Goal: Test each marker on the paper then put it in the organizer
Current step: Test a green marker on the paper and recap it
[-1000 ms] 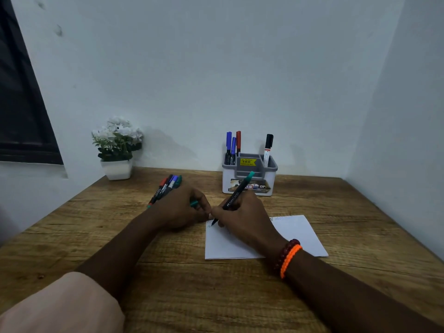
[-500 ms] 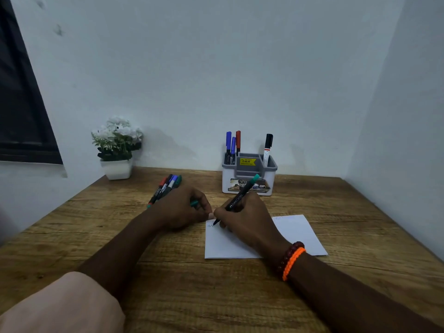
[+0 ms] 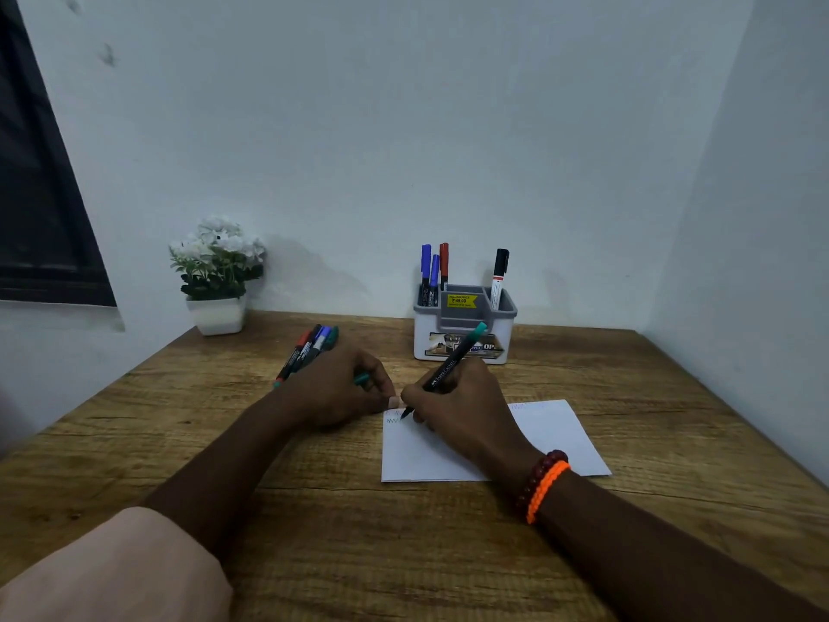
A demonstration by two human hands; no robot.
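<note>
My right hand [image 3: 462,410] grips a black marker with a teal end [image 3: 448,365], its tip touching the top left corner of the white paper [image 3: 556,437] beside a small zigzag scribble. My left hand [image 3: 341,388] rests at the paper's left edge with its fingers curled round a teal cap [image 3: 361,378]. Several loose markers [image 3: 309,350] lie on the table just behind the left hand. The grey and white organizer [image 3: 464,325] stands at the back, holding two blue markers, a red one and a black-capped white one.
A white pot with white flowers [image 3: 217,273] stands at the back left against the wall. The wooden table [image 3: 359,531] is bounded by walls at the back and right. A dark window frame is on the left wall.
My right hand has moved the marker tip slightly rightward across the paper's top left corner, leaving a zigzag line. The left hand has stayed in place.
</note>
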